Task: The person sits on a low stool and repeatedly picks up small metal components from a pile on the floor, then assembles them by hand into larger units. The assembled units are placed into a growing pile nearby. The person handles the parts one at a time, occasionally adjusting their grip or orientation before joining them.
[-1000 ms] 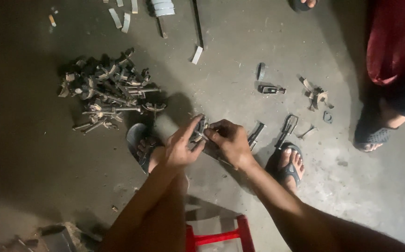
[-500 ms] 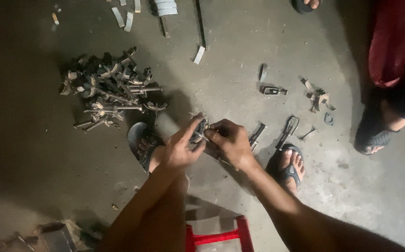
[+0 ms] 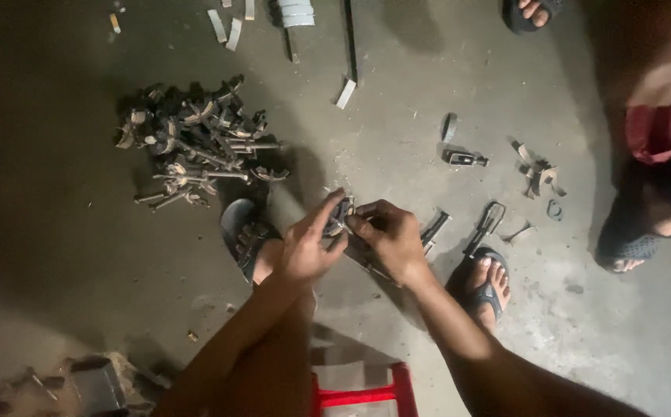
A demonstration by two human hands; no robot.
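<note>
My left hand (image 3: 306,249) and my right hand (image 3: 391,241) meet over the concrete floor and both grip one small metal clamp piece (image 3: 341,214) between their fingertips. The part is dark grey, partly hidden by my fingers. A pile of similar metal clamps with bolts (image 3: 196,143) lies on the floor to the upper left of my hands. My feet in sandals (image 3: 244,235) (image 3: 484,284) rest on either side of my hands.
Loose metal parts (image 3: 463,158) (image 3: 538,176) and a long flat bracket (image 3: 487,224) lie to the right. Pale strips (image 3: 223,27) and a dark rod (image 3: 348,38) lie at the top. Another person's legs and sandalled foot (image 3: 630,249) stand at right. A red stool frame (image 3: 358,394) is below me.
My hands have stayed together on the metal piece with only small finger shifts. The person at right has moved slightly.
</note>
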